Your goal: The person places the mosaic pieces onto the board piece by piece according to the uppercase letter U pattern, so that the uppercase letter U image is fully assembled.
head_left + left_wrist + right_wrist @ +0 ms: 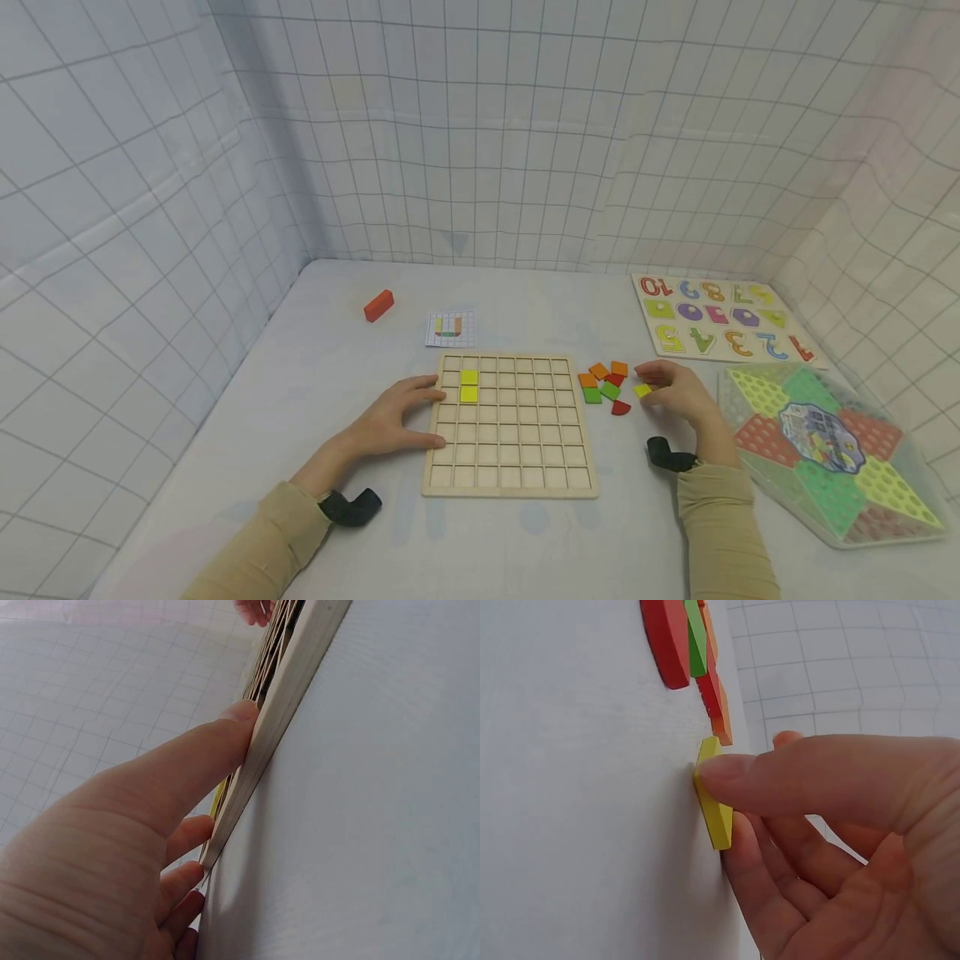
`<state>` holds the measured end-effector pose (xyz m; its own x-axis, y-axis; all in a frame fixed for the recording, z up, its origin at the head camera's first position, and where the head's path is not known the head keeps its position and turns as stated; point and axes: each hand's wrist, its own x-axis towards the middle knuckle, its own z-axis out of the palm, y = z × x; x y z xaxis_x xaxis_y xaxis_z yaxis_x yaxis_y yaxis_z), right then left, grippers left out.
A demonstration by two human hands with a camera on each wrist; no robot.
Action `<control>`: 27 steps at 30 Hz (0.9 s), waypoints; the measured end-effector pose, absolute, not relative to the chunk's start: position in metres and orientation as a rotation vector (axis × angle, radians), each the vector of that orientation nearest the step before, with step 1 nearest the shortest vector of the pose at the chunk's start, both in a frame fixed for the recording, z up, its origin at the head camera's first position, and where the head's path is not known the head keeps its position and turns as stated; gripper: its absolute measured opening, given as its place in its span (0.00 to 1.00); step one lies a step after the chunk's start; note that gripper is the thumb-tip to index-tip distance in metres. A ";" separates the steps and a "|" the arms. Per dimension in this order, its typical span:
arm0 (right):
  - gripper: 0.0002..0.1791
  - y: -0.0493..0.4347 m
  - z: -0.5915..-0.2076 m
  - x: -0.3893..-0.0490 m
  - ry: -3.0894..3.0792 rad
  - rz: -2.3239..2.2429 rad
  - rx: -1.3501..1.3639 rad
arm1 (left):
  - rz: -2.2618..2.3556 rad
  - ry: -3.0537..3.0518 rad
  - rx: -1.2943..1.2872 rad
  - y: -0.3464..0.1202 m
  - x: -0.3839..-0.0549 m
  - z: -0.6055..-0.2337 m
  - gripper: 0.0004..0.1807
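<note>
Head view: the right hand (678, 393) pinched a yellow tile (642, 390) right of the wooden grid board (510, 433). The left hand (386, 423) (relaxed, gripping nothing) touched the board's edge, apparently to steady it.

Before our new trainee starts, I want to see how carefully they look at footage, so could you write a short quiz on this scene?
1. How many yellow tiles lie in the cells of the wooden board?

2. True or false: the pattern card lies on top of the wooden board.

3. What is the right hand holding?
A) a red tile
B) a yellow tile
C) a green tile

Key:
1. Two.
2. False; it lies on the table, beyond the board's far edge.
3. B.
</note>
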<state>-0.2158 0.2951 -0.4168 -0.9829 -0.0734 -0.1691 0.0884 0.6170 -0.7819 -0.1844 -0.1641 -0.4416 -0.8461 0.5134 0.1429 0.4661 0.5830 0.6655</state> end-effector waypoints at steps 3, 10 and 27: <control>0.26 0.294 -0.418 -0.216 2.666 -1.298 0.038 | 1.116 2.739 0.844 -0.164 -0.184 -0.442 0.35; 0.26 0.294 -0.421 -0.217 2.681 -1.321 0.036 | 1.101 2.748 0.843 -0.164 -0.185 -0.443 0.36; 0.24 0.294 -0.422 -0.217 2.693 -1.235 0.071 | 1.102 2.750 0.829 -0.165 -0.185 -0.445 0.36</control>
